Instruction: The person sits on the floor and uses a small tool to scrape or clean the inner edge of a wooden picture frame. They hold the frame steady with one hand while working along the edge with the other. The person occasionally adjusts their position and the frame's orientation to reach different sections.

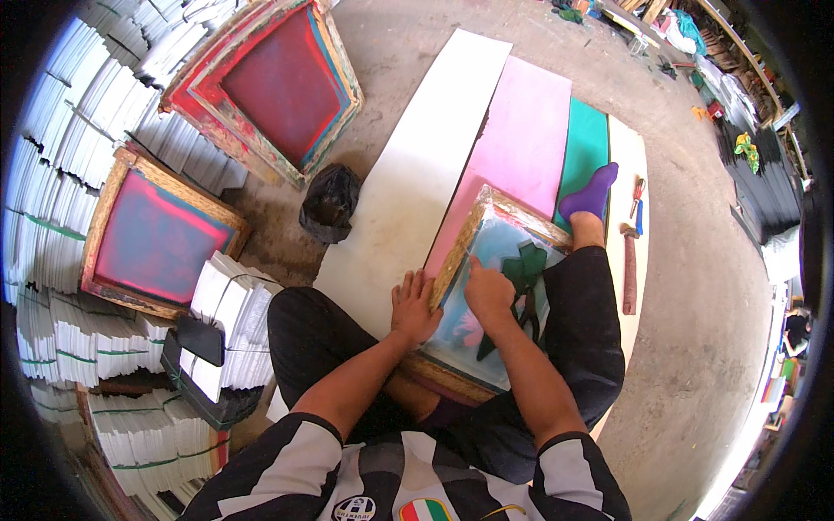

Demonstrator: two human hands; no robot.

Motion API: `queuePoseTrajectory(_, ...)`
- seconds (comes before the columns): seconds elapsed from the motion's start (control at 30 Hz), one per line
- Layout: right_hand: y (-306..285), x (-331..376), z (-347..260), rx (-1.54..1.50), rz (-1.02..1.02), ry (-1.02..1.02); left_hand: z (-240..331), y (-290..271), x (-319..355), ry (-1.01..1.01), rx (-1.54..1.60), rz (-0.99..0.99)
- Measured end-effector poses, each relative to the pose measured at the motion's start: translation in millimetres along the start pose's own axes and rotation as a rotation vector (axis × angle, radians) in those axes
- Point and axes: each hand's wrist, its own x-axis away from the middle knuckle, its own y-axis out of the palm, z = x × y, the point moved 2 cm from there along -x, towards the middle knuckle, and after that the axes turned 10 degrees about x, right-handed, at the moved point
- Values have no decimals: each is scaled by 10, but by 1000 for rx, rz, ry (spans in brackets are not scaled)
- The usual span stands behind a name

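A wooden screen-printing frame (pixel 459 246) with pale blue mesh rests tilted across my lap and the coloured sheets. My left hand (pixel 415 308) lies with fingers spread against the frame's left rail and the white sheet. Over the mesh, close to that rail, my right hand (pixel 488 295) is curled, one finger or thumb pointing up toward the wood; what it holds, if anything, is hidden. Dark green cut pieces (pixel 524 265) lie on the mesh just right of this hand. Beside them are dark looped handles (pixel 529 318), apparently of scissors, partly covered by my right forearm.
Under the frame lie white (pixel 417 148), pink (pixel 526 122) and green (pixel 584 139) sheets. A hammer (pixel 629 269) and small hand tools (pixel 638 204) lie at right. More frames (pixel 287 87), a black bag (pixel 330 204) and stacked white sheets (pixel 69 217) stand left.
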Motion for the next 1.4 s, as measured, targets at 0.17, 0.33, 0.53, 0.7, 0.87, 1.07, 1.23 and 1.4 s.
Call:
queuePoseTrajectory(0.17, 58, -61, 223, -284, 138, -71, 12, 3, -14, 4, -35, 12)
queuePoseTrajectory(0.33, -252, 35, 136, -168, 28, -43, 25, -57, 8, 13, 12, -3)
queuePoseTrajectory(0.53, -123, 21, 156, -92, 68, -47, 15, -25, 20, 31, 1, 29)
queuePoseTrajectory(0.7, -54, -23, 172, -114, 125, -87, 7, -19, 11, 24, 4, 31)
queuePoseTrajectory(0.87, -98, -9, 122, -95, 93, -73, 10, -15, 7, 22, 17, 28)
queuePoseTrajectory(1.07, -124, 14, 109, -109, 81, -42, 24, -25, 15, 19, 14, 28)
queuePoseTrajectory(1.23, -136, 4, 115, -94, 67, -46, 42, -43, 10, 8, -2, 14)
queuePoseTrajectory(1.4, -98, -5, 128, -118, 74, -46, 34, -34, 15, 13, -4, 17)
